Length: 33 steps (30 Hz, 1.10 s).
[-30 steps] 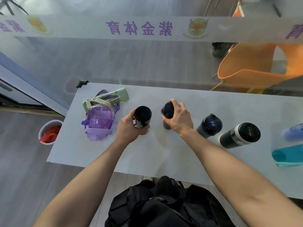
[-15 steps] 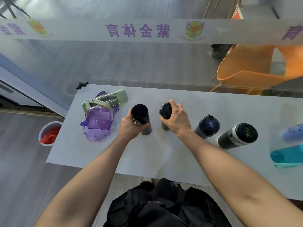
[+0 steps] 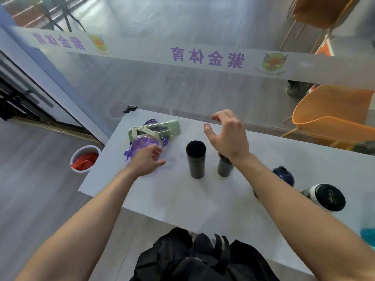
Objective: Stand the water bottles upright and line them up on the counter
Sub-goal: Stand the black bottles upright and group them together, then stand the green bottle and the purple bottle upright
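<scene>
Red-filled white bucket on the floor at 9 o'clock from the counter, off its left edge. Purple bottle lying on its side near the counter's left end, partly hidden. Green bottle also lying flat, touching the purple one at its 1 o'clock. Left hand over the near side of the purple bottle, fingers loosely spread and unclenched, pointing toward 2 o'clock; contact with the bottle impossible to tell. Black bottle upright, free of both hands, at 3 o'clock from the left hand. Grey bottle upright just beside it at 3 o'clock, top hidden behind the right wrist. Right hand raised above the grey bottle, fingers spread and curled, grasping nothing. Dark blue bottle upright at 3 o'clock from the grey one, partly hidden behind the right forearm. Black bottle with a silver band upright at 4 o'clock from the dark blue one. Edge of a teal bottle cut off at the frame's right border, posture unclear. Black bag at 6 o'clock, below the counter's near edge. Orange chair behind the glass at 2 o'clock.
</scene>
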Tool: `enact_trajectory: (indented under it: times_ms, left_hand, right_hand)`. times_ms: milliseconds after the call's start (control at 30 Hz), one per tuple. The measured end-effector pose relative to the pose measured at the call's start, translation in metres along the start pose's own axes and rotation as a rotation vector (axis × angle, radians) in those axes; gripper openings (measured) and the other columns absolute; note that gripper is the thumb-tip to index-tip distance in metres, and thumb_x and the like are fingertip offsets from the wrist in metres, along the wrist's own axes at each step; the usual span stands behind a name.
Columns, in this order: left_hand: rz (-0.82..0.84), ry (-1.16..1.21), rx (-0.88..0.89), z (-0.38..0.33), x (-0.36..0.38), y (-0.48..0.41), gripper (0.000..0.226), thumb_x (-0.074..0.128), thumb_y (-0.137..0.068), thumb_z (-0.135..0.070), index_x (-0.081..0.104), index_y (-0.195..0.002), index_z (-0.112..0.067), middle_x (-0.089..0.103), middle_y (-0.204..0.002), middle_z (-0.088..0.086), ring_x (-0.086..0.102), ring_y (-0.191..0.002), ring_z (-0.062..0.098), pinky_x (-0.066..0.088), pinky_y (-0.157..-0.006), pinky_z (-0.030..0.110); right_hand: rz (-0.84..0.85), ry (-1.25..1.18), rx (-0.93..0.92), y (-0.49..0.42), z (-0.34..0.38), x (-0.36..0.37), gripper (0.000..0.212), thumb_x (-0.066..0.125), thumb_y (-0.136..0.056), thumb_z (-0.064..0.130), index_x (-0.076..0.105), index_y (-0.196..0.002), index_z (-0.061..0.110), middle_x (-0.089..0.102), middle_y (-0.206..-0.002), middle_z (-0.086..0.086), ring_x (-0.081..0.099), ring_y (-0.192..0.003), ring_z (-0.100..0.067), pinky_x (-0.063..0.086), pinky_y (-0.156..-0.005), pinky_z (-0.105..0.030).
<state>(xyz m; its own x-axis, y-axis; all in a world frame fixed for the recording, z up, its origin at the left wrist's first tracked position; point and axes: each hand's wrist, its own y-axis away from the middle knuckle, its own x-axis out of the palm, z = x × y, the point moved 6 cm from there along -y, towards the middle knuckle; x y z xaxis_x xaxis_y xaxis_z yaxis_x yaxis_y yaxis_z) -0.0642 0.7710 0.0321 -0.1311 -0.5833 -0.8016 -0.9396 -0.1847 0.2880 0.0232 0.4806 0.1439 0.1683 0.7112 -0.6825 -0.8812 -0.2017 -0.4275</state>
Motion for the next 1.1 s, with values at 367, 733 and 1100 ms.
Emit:
enact_trajectory:
  times_ms: [367, 733, 1100]
  left_hand:
    - [-0.085, 0.018, -0.157, 0.114, -0.093, -0.036, 0.037, 0.084, -0.089, -0.037, 0.074, -0.12, -0.021, 0.077, -0.11, -0.005, 0.074, -0.095, 0.011, 0.062, -0.091, 0.037]
    - [0.087, -0.054, -0.12, 0.174, -0.076, -0.165, 0.069, 0.085, -0.084, -0.055, 0.06, -0.142, -0.026, 0.069, -0.131, -0.002, 0.065, -0.12, 0.02, 0.052, -0.099, 0.037]
    - [0.239, -0.153, 0.083, 0.168, -0.047, -0.219, 0.083, 0.097, -0.058, -0.041, 0.064, -0.133, -0.028, 0.068, -0.107, -0.002, 0.067, -0.102, 0.028, 0.054, -0.081, 0.036]
  right_hand:
    - [0.53, 0.13, -0.061, -0.071, 0.092, 0.177, 0.015, 0.064, -0.093, 0.029, 0.073, -0.098, 0.017, 0.073, -0.104, -0.006, 0.067, -0.095, -0.03, 0.05, -0.078, -0.036]
    - [0.665, 0.43, 0.398, -0.061, 0.025, 0.326, 0.043, 0.051, -0.102, 0.04, 0.059, -0.141, 0.024, 0.052, -0.144, -0.009, 0.042, -0.141, -0.034, 0.044, -0.111, -0.052]
    - [0.675, 0.338, 0.505, -0.05, 0.028, 0.313, 0.076, 0.04, -0.082, 0.041, 0.052, -0.152, 0.016, 0.038, -0.165, -0.01, 0.019, -0.16, -0.033, 0.027, -0.13, -0.045]
